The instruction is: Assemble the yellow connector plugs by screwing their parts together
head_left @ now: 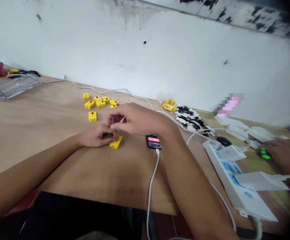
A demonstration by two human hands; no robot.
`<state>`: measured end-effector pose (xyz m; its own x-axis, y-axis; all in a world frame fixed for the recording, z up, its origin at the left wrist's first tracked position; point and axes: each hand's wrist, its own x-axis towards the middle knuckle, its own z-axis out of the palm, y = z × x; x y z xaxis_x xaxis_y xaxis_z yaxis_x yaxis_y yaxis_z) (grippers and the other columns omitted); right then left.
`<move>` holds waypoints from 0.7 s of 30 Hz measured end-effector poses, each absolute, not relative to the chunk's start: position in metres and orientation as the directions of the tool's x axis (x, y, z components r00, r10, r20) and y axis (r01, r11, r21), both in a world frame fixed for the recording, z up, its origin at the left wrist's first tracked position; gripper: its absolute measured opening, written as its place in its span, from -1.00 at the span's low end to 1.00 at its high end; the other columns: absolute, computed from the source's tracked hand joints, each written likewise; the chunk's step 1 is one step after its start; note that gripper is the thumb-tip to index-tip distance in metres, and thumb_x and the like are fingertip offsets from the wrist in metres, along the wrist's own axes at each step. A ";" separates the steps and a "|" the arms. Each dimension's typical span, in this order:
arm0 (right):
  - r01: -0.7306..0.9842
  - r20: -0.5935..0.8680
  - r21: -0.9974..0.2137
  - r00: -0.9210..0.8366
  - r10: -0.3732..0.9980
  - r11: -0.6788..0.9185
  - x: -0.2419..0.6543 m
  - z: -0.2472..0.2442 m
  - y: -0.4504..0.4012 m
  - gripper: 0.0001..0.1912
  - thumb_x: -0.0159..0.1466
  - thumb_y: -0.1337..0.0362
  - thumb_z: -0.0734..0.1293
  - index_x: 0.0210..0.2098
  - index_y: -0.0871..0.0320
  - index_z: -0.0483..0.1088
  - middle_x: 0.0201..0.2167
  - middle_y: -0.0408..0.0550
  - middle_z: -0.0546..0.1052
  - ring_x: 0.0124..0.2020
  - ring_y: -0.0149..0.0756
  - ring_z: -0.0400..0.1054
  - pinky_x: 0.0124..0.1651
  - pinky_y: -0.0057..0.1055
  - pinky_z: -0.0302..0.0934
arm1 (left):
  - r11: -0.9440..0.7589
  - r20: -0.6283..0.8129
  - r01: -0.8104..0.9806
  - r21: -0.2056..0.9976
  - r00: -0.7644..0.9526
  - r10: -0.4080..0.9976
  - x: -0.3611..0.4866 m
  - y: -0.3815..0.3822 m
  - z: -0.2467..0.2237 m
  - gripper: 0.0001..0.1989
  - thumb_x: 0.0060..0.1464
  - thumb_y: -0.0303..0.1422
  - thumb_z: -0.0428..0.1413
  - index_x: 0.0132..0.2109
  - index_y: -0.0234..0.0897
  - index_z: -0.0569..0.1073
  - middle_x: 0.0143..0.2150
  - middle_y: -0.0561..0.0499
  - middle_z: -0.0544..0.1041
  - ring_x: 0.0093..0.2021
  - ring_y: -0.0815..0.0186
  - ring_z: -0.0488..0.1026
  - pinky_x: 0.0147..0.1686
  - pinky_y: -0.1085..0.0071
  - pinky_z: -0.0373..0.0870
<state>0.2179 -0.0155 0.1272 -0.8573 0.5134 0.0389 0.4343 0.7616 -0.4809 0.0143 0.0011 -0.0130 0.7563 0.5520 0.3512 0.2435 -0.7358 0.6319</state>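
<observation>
My right hand (132, 118) is closed around the dark purple handle of a small screwdriver (116, 119), held upright with its shaft pointing down at a yellow block (116, 142). My left hand (98, 136) has its fingertips pressed against that block and the low end of the shaft, on the tabletop. The tip itself is hidden by my fingers. Behind my hands lie several yellow blocks with red buttons (100, 103); one such block (92, 116) sits apart, a little nearer to my left hand.
A phone (154, 141) on a white cable lies beside my right forearm. To the right are black and white parts (191, 118), bagged yellow pieces (169, 104), a power strip (245, 190) and another person's hand (285, 155). A clear bottle (16, 86) lies far left.
</observation>
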 end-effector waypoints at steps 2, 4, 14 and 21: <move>0.430 0.049 -0.466 -0.860 0.508 0.773 0.218 0.124 -0.012 -0.89 0.23 0.44 0.23 -0.37 0.16 0.36 -0.37 -0.13 0.47 -0.35 -0.39 0.24 -0.26 -0.41 0.02 | -0.734 0.345 0.246 0.633 0.759 0.552 0.015 0.001 -0.012 -0.86 0.27 -0.34 0.09 -0.16 -0.29 0.51 -0.17 -0.07 0.57 -0.15 0.25 0.52 -0.16 0.37 0.48; 0.435 0.063 -0.462 -0.853 0.518 0.773 0.219 0.123 -0.011 -0.88 0.22 0.46 0.22 -0.36 0.16 0.35 -0.38 -0.14 0.46 -0.36 -0.39 0.23 -0.26 -0.40 0.02 | -0.729 0.327 0.254 0.635 0.767 0.552 0.016 0.000 -0.010 -0.86 0.27 -0.34 0.09 -0.16 -0.29 0.51 -0.16 -0.07 0.57 -0.16 0.27 0.51 -0.17 0.39 0.46; 0.541 0.282 -0.462 -0.661 0.695 0.703 0.229 0.135 -0.016 -0.76 0.25 0.49 0.14 -0.20 0.16 0.36 -0.21 -0.05 0.49 -0.26 -0.34 0.28 -0.19 -0.38 0.09 | -0.690 0.349 0.302 0.658 0.691 0.634 0.011 0.000 0.001 -0.83 0.27 -0.27 0.09 -0.23 -0.29 0.44 -0.23 -0.04 0.48 -0.25 0.31 0.42 -0.23 0.40 0.39; 0.791 -0.386 -0.197 -0.606 0.696 0.579 0.210 0.102 -0.004 -0.85 0.15 0.32 0.39 -0.26 0.16 0.49 -0.34 -0.04 0.57 -0.37 -0.30 0.38 -0.38 -0.42 0.11 | -0.689 0.292 0.166 0.706 0.817 0.497 0.003 0.002 0.006 -0.92 0.15 -0.36 0.23 -0.29 -0.28 0.56 0.10 -0.14 0.44 0.13 0.14 0.41 0.17 0.22 0.33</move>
<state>0.2100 -0.0038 0.1022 -0.6056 0.6959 -0.3860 0.7911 0.5791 -0.1971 0.0035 0.0017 0.0062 0.8174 0.4965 0.2921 0.1660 -0.6886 0.7059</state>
